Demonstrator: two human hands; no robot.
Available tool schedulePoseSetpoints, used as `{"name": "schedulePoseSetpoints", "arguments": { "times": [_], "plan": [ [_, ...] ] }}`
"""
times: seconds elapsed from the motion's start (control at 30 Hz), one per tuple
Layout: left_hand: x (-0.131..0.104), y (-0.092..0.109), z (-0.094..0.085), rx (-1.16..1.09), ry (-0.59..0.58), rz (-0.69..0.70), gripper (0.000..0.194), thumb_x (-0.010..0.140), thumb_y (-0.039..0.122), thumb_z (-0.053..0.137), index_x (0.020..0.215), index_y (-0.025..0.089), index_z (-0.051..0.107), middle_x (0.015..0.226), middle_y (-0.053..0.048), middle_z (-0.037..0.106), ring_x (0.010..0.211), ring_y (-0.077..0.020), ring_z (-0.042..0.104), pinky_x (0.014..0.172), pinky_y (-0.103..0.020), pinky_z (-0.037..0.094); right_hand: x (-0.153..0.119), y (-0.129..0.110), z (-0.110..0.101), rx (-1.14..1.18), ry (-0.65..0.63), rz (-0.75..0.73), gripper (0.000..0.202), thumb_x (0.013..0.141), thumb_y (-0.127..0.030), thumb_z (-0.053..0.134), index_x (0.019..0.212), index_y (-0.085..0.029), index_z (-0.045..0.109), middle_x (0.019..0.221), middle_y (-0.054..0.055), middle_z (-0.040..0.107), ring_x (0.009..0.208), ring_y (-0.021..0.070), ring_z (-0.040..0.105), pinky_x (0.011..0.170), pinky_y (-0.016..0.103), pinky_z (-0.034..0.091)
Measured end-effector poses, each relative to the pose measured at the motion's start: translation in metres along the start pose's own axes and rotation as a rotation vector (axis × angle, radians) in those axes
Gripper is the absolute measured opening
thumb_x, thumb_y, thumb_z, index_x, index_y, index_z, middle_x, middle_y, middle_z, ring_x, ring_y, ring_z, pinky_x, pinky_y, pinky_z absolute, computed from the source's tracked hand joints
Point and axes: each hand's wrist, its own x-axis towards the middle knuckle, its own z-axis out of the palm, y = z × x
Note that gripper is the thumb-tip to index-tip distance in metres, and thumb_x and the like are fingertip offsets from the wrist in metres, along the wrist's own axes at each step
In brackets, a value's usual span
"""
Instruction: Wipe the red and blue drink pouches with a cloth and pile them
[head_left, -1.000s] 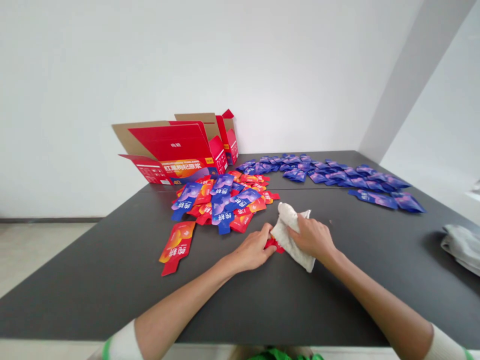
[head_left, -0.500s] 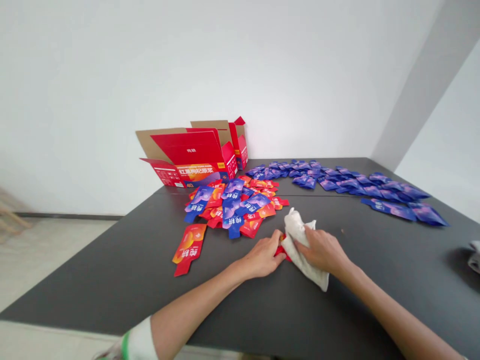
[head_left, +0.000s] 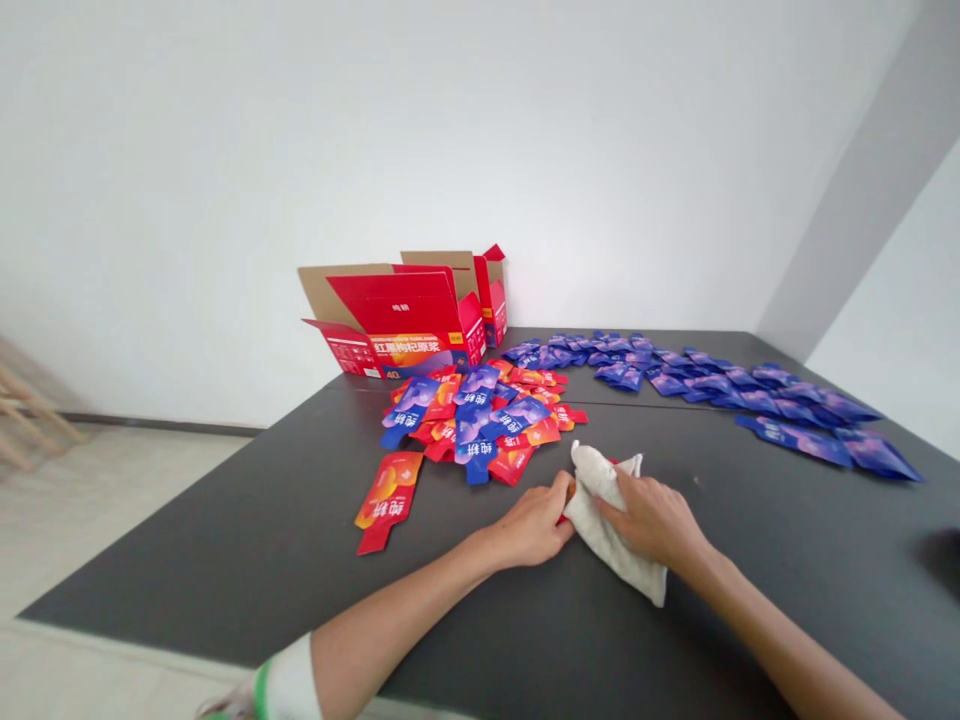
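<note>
My left hand is closed on the end of a red pouch, most of which is hidden under a cloth. A crumpled off-white cloth is gripped in my right hand, which presses it against the pouch. A bit of red also shows at the cloth's upper edge. To the left, a single red-orange pouch lies flat on the table. Just beyond my hands is a mixed pile of red and blue pouches.
On the dark table, an open red carton stands at the back left, with a second red carton behind it. Rows of blue pouches stretch along the back and right. A white wall rises behind.
The view has shifted slightly, so the scene sits a little further right. My right hand and the cloth have moved a bit along the red pouch; my left hand keeps its hold.
</note>
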Motion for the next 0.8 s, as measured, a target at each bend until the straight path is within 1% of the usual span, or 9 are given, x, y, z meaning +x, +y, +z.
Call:
{"name": "schedulePoseSetpoints", "arguments": {
  "times": [0.07,0.1,0.23,0.27,0.43,0.6,0.63,0.7,0.8],
  "plan": [
    [0.000,-0.001,0.000,0.008,-0.002,0.005,0.025,0.082,0.029,0.046,0.103,0.023,0.034,0.091,-0.004,0.061,0.087,-0.0214,0.060,0.069,-0.026,0.041,0.001,0.002,-0.002,-0.023,0.015,0.125,0.040,0.087,-0.047,0.033,0.103,-0.014,0.052,0.090,0.015,0.063,0.082,0.0255,0.062,0.066,0.031,0.039],
    [0.000,-0.001,0.000,0.009,0.003,0.009,0.025,0.082,0.030,0.046,0.103,0.023,0.034,0.090,-0.003,0.061,0.086,-0.0214,0.060,0.068,-0.026,0.041,0.001,0.003,-0.003,-0.026,0.020,0.143,0.041,0.087,-0.046,0.032,0.103,-0.014,0.052,0.089,0.015,0.063,0.082,0.0254,0.062,0.066,0.030,0.039],
    [0.001,-0.002,0.002,-0.006,0.024,0.033,0.029,0.080,0.026,0.046,0.106,0.022,0.033,0.092,-0.005,0.061,0.087,-0.0228,0.060,0.068,-0.027,0.041,-0.002,-0.001,-0.001,0.023,0.010,-0.087,0.040,0.086,-0.046,0.037,0.105,-0.014,0.052,0.091,0.014,0.063,0.085,0.0252,0.061,0.068,0.030,0.038],
    [0.001,-0.003,0.002,-0.009,0.021,0.036,0.030,0.080,0.025,0.046,0.106,0.022,0.032,0.093,-0.005,0.061,0.088,-0.0231,0.060,0.067,-0.027,0.041,-0.001,-0.001,0.000,0.028,0.005,-0.109,0.040,0.085,-0.046,0.038,0.105,-0.015,0.052,0.091,0.013,0.063,0.086,0.0253,0.061,0.069,0.030,0.038],
    [0.001,-0.001,0.001,0.014,0.003,0.010,0.026,0.081,0.029,0.045,0.103,0.022,0.033,0.090,-0.004,0.060,0.085,-0.0228,0.060,0.066,-0.027,0.040,0.004,0.007,0.003,-0.028,0.035,0.138,0.040,0.086,-0.047,0.034,0.102,-0.015,0.052,0.089,0.015,0.064,0.081,0.0258,0.062,0.065,0.031,0.038],
    [0.001,-0.003,0.002,-0.048,0.029,0.029,0.023,0.080,0.028,0.046,0.100,0.021,0.037,0.089,-0.004,0.059,0.082,-0.0215,0.059,0.063,-0.026,0.038,0.000,0.001,0.005,0.002,0.022,-0.077,0.041,0.085,-0.047,0.038,0.108,-0.016,0.052,0.091,0.014,0.064,0.085,0.0259,0.061,0.068,0.031,0.039],
    [0.001,-0.004,0.002,-0.071,0.035,0.037,0.023,0.081,0.028,0.046,0.100,0.021,0.038,0.089,-0.004,0.059,0.082,-0.0210,0.059,0.064,-0.026,0.038,0.001,0.001,0.005,0.005,0.018,-0.057,0.042,0.084,-0.047,0.038,0.109,-0.016,0.051,0.092,0.014,0.064,0.085,0.0259,0.061,0.069,0.031,0.039],
    [0.002,-0.006,0.002,-0.134,0.044,0.045,0.023,0.081,0.028,0.047,0.102,0.021,0.040,0.088,-0.003,0.059,0.082,-0.0197,0.058,0.066,-0.026,0.038,0.004,0.009,0.004,0.005,0.011,0.071,0.044,0.084,-0.049,0.036,0.110,-0.016,0.052,0.092,0.015,0.064,0.083,0.0264,0.061,0.068,0.032,0.040],
    [0.004,-0.010,0.000,-0.336,0.061,0.051,0.027,0.080,0.029,0.049,0.105,0.021,0.043,0.090,-0.001,0.058,0.085,-0.0178,0.056,0.070,-0.026,0.040,0.013,0.036,0.001,0.013,0.000,0.286,0.049,0.084,-0.054,0.031,0.105,-0.017,0.055,0.091,0.016,0.064,0.082,0.0291,0.062,0.066,0.036,0.042]
  ]
}}
